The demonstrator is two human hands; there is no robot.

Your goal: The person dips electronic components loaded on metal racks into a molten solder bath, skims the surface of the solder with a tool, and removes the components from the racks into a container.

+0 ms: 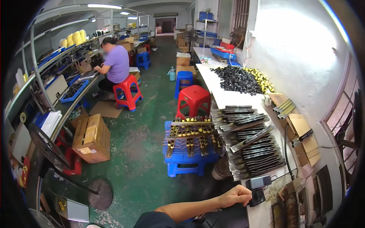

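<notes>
One bare forearm reaches in from the bottom, and its hand, which looks like my right hand (pixel 236 196), is closed at the near edge of the white bench (pixel 207 78). Whether its curled fingers hold anything is hidden. It is beside a small black device (pixel 257 197) and a grey box (pixel 260 182). Beyond the hand lie stacked dark metal strips (pixel 262 152). My left hand does not show.
A blue stool (pixel 185 170) bears racks with yellow and black parts (pixel 191 130). Behind it stands a red stool (pixel 194 97). Black pieces (pixel 239 79) are heaped on the bench. A fan (pixel 49 146) and carton (pixel 92 138) stand left; a person (pixel 117 62) sits beyond.
</notes>
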